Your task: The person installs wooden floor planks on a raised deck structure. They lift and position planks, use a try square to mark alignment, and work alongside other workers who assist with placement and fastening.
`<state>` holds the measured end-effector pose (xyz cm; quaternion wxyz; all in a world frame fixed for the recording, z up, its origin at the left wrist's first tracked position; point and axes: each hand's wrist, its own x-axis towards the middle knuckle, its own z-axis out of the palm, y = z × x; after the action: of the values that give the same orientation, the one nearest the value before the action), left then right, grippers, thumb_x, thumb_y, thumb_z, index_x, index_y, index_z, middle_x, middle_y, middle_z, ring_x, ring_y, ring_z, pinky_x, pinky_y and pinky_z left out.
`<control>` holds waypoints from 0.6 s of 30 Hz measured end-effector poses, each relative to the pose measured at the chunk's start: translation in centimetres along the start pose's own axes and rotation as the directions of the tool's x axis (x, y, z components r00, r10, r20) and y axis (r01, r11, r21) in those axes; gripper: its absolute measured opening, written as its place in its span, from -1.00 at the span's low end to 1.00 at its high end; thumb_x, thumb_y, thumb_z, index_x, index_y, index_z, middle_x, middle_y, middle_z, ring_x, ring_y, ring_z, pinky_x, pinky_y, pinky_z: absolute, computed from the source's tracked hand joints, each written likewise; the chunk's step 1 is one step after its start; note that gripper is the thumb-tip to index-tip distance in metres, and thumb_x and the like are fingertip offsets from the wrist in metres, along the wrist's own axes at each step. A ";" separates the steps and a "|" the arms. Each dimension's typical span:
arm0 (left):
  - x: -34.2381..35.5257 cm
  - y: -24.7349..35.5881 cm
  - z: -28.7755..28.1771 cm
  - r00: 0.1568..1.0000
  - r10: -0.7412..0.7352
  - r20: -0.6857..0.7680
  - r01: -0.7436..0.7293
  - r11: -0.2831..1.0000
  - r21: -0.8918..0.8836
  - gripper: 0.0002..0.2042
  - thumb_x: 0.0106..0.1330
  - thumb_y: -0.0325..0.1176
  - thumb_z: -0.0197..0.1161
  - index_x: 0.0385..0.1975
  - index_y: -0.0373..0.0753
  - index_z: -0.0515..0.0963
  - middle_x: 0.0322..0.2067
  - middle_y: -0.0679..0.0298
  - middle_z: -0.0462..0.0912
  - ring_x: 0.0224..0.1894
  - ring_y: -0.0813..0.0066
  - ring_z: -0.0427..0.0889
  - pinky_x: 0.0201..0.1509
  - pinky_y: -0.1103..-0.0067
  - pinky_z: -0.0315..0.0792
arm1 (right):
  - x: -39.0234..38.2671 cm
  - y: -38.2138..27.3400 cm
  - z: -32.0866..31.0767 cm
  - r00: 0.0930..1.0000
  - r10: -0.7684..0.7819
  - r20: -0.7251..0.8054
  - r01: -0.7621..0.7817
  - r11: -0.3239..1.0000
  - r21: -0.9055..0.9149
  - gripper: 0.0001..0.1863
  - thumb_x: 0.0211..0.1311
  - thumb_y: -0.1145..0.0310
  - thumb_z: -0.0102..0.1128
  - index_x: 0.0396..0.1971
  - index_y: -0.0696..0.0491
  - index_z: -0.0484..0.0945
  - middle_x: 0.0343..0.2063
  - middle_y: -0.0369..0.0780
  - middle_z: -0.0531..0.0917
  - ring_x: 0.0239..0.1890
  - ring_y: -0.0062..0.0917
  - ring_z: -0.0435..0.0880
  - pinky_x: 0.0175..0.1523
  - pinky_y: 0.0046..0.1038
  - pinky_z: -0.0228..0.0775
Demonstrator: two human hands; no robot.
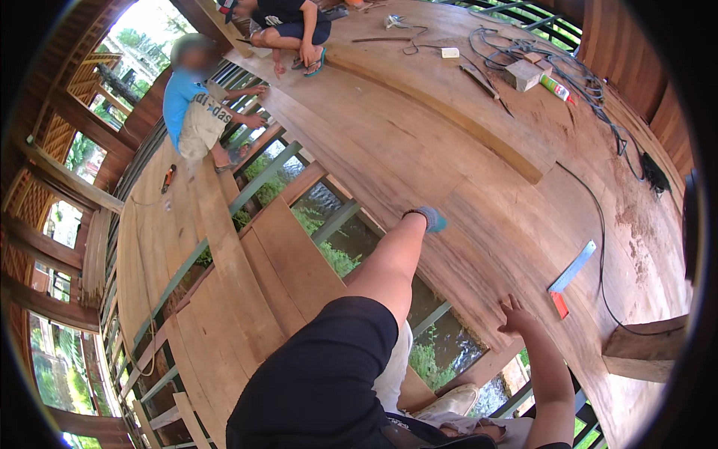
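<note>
My left hand [428, 219], which seems to be in a grey and teal glove, presses down on a long wide wooden plank [359, 176]. Its fingers do not show clearly. Farther right and nearer, my bare right hand [514, 314] lies on the boards with its fingers spread, holding nothing. To the right of that hand is a try square [574, 268] with a metal blade and an orange handle. Along the plank's left side, open gaps between green metal joists [334, 221] show water and plants below. My shoe [449, 400] is near the gap.
A person in a blue shirt [179, 101] crouches at far left, hands at the plank's edge. Another person [295, 26] squats behind it. A thick beam [479, 127] lies across the boards. At far right are cables [516, 52], a block [523, 75] and a bottle [555, 87].
</note>
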<state>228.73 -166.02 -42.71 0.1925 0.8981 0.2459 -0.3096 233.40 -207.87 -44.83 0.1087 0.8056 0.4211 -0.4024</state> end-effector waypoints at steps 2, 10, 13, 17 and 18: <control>0.0 -0.3 -0.1 1.000 -0.019 0.015 0.019 1.000 0.007 -0.47 0.32 0.00 -0.05 0.07 -0.26 0.58 0.12 -0.04 0.55 0.19 -0.03 0.51 0.24 0.23 0.38 | 0.8 0.5 0.2 0.999 -0.008 0.034 0.008 1.000 0.010 -0.03 0.09 -0.05 0.35 0.48 -0.25 0.04 0.51 -0.06 -0.25 0.50 -0.10 0.00 0.44 -0.19 0.16; 2.0 3.4 -0.9 0.986 0.161 -0.040 -0.155 0.981 0.116 -0.44 0.33 0.08 -0.03 0.10 -0.23 0.56 0.16 -0.01 0.53 0.22 0.00 0.49 0.28 0.23 0.35 | 4.3 5.9 3.6 0.996 -0.082 0.030 0.080 0.994 0.079 0.02 0.00 -0.12 0.41 0.46 -0.22 0.10 0.49 0.03 -0.18 0.45 -0.01 0.11 0.42 -0.17 0.16; 2.7 3.5 1.3 0.963 0.265 -0.041 -0.256 0.955 0.148 -0.39 0.36 0.20 -0.09 0.13 -0.16 0.55 0.16 -0.01 0.52 0.22 -0.04 0.48 0.28 0.19 0.36 | 3.9 9.7 4.4 0.991 0.024 -0.135 -0.005 0.990 0.140 -0.22 0.06 0.04 0.39 0.28 0.05 0.40 0.24 0.02 0.46 0.22 -0.11 0.47 0.30 -0.19 0.31; 1.4 -1.9 0.0 0.966 0.254 0.045 -0.257 0.931 0.258 -0.50 0.45 0.01 -0.18 0.16 -0.12 0.54 0.19 0.03 0.50 0.23 -0.01 0.48 0.29 0.21 0.35 | -1.9 4.4 -5.3 0.803 0.383 -0.456 -0.160 0.876 0.454 -0.46 0.19 0.22 0.16 0.16 0.12 0.47 0.03 0.08 0.59 0.12 -0.05 0.55 0.21 -0.17 0.40; 1.6 -2.6 -0.5 0.949 0.308 0.068 -0.302 0.825 0.479 -0.50 0.45 0.00 -0.18 0.18 -0.11 0.52 0.20 0.05 0.49 0.25 0.00 0.46 0.31 0.20 0.33 | -2.3 4.0 -6.9 0.726 0.450 -0.520 -0.176 0.853 0.492 -0.46 0.20 0.22 0.15 0.17 0.13 0.45 0.07 0.08 0.57 0.15 -0.06 0.52 0.23 -0.17 0.38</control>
<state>228.64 -163.13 -43.86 0.0077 0.9470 0.0154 -0.3209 239.56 -208.18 -39.30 -0.1387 0.9564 0.1932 -0.1697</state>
